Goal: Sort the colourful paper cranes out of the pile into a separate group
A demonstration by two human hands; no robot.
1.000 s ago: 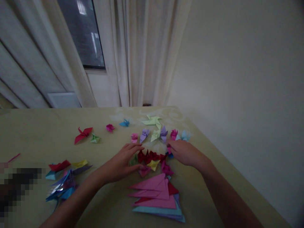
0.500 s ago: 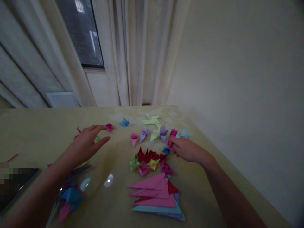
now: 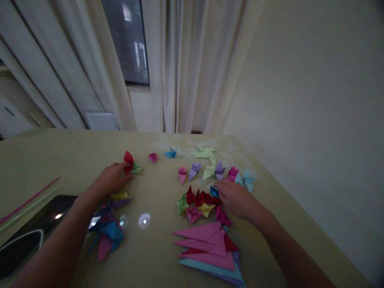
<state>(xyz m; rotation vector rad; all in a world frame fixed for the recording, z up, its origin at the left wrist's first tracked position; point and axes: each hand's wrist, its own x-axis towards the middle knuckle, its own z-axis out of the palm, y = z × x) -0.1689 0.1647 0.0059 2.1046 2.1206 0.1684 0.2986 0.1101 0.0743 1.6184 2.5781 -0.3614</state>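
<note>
My left hand [image 3: 111, 179] is closed on a red folded-paper piece [image 3: 128, 159], and a small green-and-white folded piece [image 3: 137, 169] lies right beside its fingertips. My right hand [image 3: 236, 197] pinches a small blue folded-paper piece [image 3: 214, 191]; its fingers partly cover it. Just left of that hand sits a cluster of dark red folded pieces [image 3: 200, 197], with a green one [image 3: 181, 204], a pink one [image 3: 193, 215] and a yellow one [image 3: 206, 209] around them. Beyond it lie a magenta piece [image 3: 233, 173] and light blue pieces [image 3: 248, 180].
A stack of flat folded paper triangles [image 3: 204, 235] lies near the front. A blue crane [image 3: 171, 153] and a pale green pinwheel-like piece [image 3: 205, 153] are farther back. At left are a black tablet-like device [image 3: 57, 208], thin sticks [image 3: 33, 198] and a mixed paper pile [image 3: 109, 232].
My left hand has come down from open and stretched to grasp the red paper piece. My right fingers have moved onto the blue piece. The view has swung left.
</note>
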